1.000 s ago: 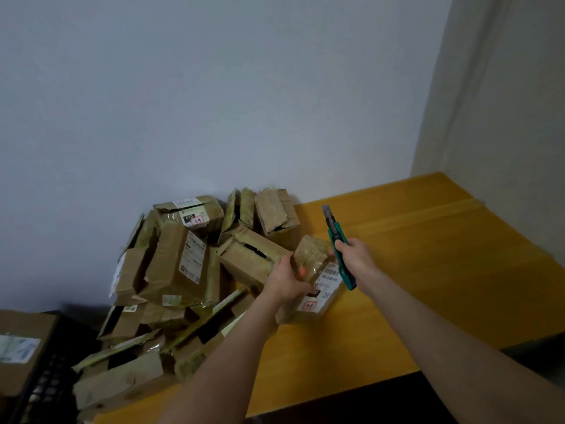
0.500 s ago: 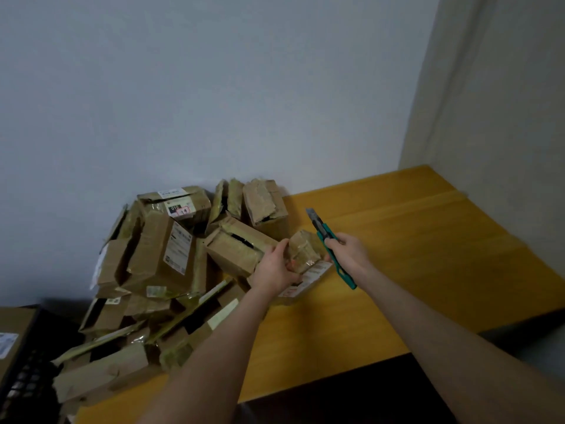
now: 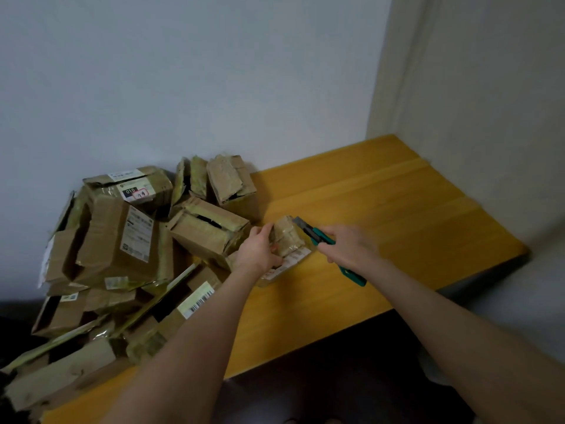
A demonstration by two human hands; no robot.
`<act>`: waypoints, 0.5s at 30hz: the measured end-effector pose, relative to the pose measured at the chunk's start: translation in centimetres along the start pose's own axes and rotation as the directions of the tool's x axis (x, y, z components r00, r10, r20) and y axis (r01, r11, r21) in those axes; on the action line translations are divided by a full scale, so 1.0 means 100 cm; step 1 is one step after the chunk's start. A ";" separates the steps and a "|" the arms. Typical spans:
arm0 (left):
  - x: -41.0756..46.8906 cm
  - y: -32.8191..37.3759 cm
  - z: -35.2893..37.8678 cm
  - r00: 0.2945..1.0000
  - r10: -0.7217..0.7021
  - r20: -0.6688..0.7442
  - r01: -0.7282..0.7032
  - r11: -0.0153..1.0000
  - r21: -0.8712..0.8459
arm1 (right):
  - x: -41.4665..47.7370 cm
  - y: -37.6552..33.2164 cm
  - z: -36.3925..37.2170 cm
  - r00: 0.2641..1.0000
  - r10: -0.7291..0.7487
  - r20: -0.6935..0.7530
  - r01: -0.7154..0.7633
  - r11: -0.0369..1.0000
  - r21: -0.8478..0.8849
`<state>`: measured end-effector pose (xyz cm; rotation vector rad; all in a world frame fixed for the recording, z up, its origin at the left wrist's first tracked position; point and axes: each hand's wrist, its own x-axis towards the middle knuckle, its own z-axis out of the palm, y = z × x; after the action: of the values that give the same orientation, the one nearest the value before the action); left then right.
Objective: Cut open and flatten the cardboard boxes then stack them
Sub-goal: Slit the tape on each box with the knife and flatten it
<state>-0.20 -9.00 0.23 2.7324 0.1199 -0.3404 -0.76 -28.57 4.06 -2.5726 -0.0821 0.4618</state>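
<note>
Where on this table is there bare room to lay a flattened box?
The table is bare wood from the right hand with the utility knife out to the side wall, and along its near edge. The left is crowded: the box pile, plus the small box the left hand grips.

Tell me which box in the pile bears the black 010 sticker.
The box topmost at the pile's back left, by the wall; no other shows those digits.
</note>
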 end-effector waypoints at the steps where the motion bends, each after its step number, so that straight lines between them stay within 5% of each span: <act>1: 0.001 0.001 0.001 1.000 0.006 0.007 -0.006 1.000 0.019 | 0.000 0.001 -0.001 1.000 0.001 0.008 -0.001 1.000 -0.011; 15: 0.001 0.020 0.015 0.999 0.040 0.019 -0.043 0.981 0.187 | -0.007 0.015 -0.011 0.997 -0.011 0.076 0.031 0.964 -0.264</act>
<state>-0.16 -11.40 -0.44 2.9127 0.0281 -0.3780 -1.06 -30.49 4.42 -2.8128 -0.2106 0.5716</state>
